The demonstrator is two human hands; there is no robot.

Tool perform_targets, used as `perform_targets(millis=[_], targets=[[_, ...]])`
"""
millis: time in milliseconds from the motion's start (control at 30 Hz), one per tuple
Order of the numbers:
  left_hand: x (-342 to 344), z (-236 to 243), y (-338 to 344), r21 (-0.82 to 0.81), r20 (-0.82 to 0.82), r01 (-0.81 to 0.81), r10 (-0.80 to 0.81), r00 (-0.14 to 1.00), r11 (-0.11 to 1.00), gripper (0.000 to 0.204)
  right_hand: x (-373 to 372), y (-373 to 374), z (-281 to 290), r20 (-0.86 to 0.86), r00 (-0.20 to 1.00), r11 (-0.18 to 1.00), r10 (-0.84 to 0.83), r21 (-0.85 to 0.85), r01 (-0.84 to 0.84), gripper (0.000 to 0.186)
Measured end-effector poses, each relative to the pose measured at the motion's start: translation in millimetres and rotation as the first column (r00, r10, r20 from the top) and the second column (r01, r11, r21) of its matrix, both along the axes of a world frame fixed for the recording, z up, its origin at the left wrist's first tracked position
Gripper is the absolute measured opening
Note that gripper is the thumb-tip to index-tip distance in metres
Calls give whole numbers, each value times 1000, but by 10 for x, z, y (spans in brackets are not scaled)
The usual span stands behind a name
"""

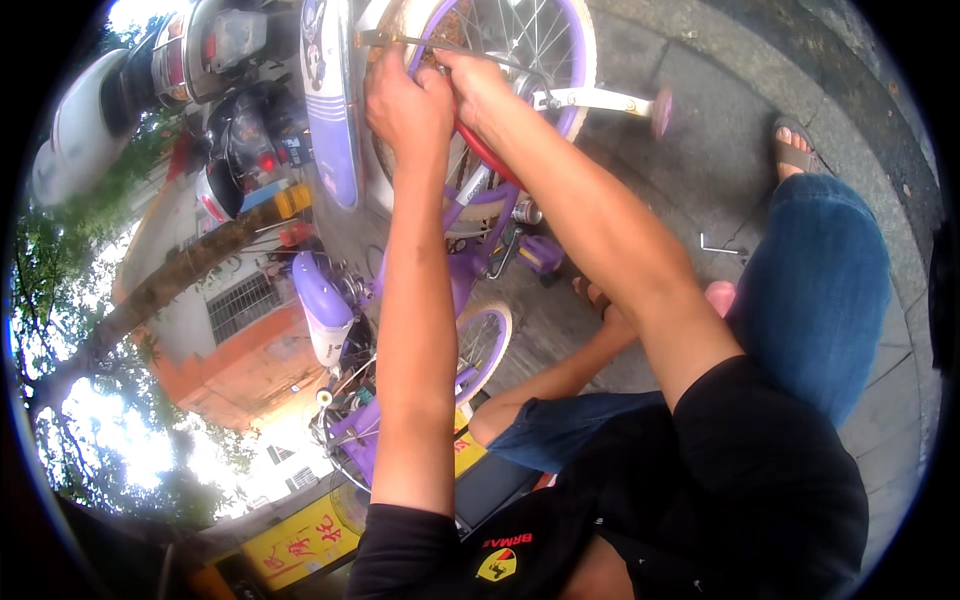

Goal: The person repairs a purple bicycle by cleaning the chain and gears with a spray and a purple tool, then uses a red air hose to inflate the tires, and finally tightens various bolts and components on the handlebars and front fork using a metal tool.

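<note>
A child's purple bicycle lies in front of me, its white-tyred wheel at the top of the view. My left hand is closed at a thin metal strip crossing that wheel. Beside it, my right hand has curled fingers at the same strip, just above a red curved part; exactly what either hand grips is hidden. A purple-and-white panel stands left of the hands. A white bracket with a small pink wheel sticks out to the right.
An L-shaped tool lies on the pavement by my bent legs. A curb curves along the right. Parked scooters, a tree trunk and a building are at the left. A yellow board is near the bottom.
</note>
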State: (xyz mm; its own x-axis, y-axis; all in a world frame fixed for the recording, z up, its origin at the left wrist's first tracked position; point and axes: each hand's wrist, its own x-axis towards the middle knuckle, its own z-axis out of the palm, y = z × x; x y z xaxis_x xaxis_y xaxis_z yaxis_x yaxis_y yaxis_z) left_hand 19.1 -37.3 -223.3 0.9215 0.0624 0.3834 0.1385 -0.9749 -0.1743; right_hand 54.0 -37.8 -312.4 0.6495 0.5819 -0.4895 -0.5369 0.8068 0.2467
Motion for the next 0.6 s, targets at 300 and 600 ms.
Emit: perform_targets(millis=[300,600], targets=[[40,61,21,42,-13,6,-6,1000,999,38,-13,2,53,27,999,999,35,-15,-35,25],[-2,0,-10,76,48,63,-67,997,995,36,-40,-114,104,82,994,996,74,-53,-70,23]])
